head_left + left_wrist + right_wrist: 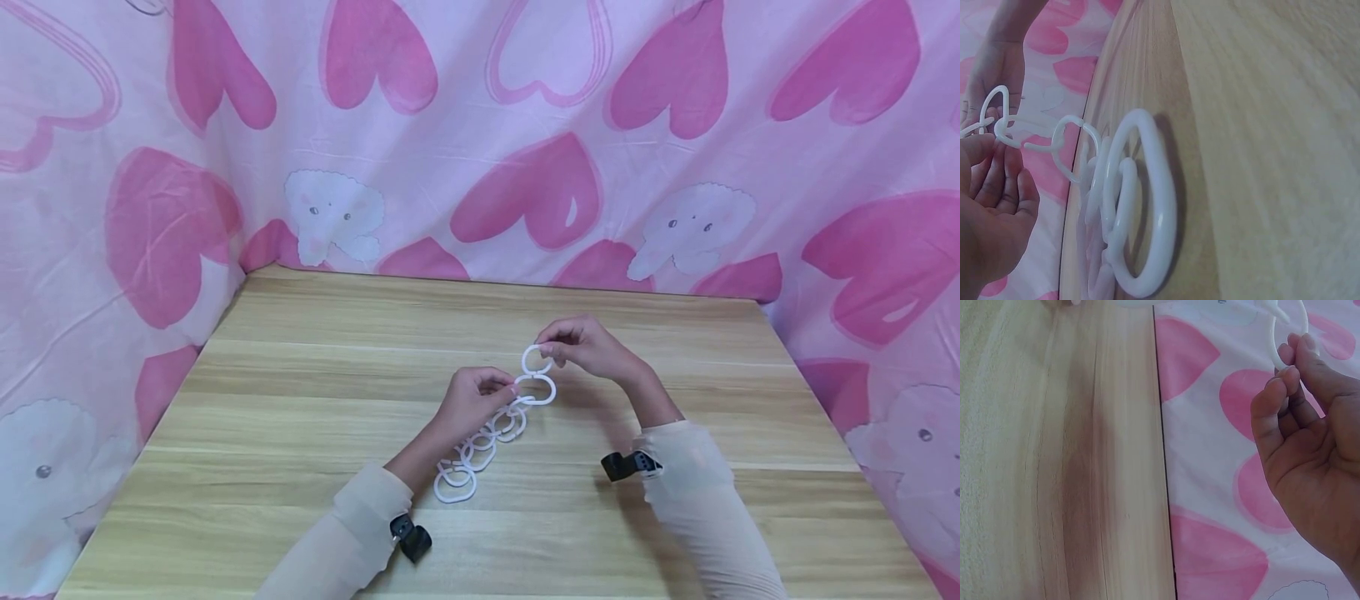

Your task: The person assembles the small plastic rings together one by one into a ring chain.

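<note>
A chain of white plastic C-shaped links runs diagonally over the middle of the wooden table. My right hand pinches the end link between thumb and fingertips, holding it up. Lower and to the left, my left hand pinches the chain at the following link, thumb on top. Below the left hand, several joined links trail down to the tabletop, partly hidden behind that hand in the head view. The left wrist view shows the raised links stretched between the tabletop and both hands.
The wood-grain table ends at a back edge against a pink curtain with hearts and pale animal prints, which also hangs along both sides. A black strap device sits on the left sleeve, another black device on the right.
</note>
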{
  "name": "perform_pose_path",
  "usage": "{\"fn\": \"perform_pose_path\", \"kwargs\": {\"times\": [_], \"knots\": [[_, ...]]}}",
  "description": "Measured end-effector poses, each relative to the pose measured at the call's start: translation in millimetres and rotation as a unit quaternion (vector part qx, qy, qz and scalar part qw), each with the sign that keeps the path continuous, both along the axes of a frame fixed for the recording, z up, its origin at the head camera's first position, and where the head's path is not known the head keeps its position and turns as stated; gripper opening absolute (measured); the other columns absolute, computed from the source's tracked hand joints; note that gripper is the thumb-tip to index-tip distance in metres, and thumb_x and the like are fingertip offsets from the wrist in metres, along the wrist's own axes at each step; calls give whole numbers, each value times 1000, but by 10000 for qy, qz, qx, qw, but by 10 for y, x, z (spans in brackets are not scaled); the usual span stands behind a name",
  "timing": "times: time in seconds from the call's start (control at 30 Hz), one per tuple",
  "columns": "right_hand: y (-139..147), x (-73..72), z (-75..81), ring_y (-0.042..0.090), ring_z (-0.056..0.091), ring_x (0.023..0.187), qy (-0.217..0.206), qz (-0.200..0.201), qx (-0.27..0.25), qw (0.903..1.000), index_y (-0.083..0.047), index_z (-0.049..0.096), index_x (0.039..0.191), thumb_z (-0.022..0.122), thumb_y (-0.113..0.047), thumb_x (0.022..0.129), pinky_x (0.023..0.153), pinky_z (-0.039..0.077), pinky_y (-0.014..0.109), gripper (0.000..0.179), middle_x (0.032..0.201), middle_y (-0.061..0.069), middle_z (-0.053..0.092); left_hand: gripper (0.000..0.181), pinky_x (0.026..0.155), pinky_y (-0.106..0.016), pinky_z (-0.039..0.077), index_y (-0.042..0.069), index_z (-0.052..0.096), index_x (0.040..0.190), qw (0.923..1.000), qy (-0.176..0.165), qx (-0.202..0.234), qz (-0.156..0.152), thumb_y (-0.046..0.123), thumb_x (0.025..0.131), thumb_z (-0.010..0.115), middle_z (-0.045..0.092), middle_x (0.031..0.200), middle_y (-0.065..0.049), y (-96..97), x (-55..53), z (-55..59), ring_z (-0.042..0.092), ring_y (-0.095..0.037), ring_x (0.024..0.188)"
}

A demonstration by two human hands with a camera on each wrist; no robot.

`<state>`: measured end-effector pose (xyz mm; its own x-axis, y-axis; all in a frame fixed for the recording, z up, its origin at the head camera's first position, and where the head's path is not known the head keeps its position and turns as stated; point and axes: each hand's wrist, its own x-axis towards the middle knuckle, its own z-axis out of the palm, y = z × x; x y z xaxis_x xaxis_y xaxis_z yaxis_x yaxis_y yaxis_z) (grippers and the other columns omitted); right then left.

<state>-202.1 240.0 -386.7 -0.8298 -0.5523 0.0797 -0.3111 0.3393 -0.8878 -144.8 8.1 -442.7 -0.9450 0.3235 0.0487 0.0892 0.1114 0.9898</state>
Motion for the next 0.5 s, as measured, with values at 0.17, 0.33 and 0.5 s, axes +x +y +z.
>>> {"fn": "perform_pose_path", "kwargs": {"times": [0.17,0.33,0.5], "knots": [[-11,12,17,6,57,65,-10,63,-51,10000,14,67,104,63,0,97,63,54,26,16,82,9,68,15,70,-14,54,-5,74,100,10000,-13,0,37,8,93,71,76,96,-23,7,2,2,69,-9,77],[-28,32,15,6,57,65,37,104,-74,9999,11,69,102,63,2,96,62,53,24,12,82,13,68,15,70,-15,55,-4,74,100,10000,-20,-60,68,9,93,71,77,95,-22,16,12,11,72,-15,80],[-37,58,-37,4,61,71,-68,315,65,9995,10,70,102,64,2,96,65,57,27,12,88,16,72,11,73,-17,57,-4,75,100,9999,12,-34,137,3,92,71,77,97,-21,20,-1,32,74,-20,84]]}}
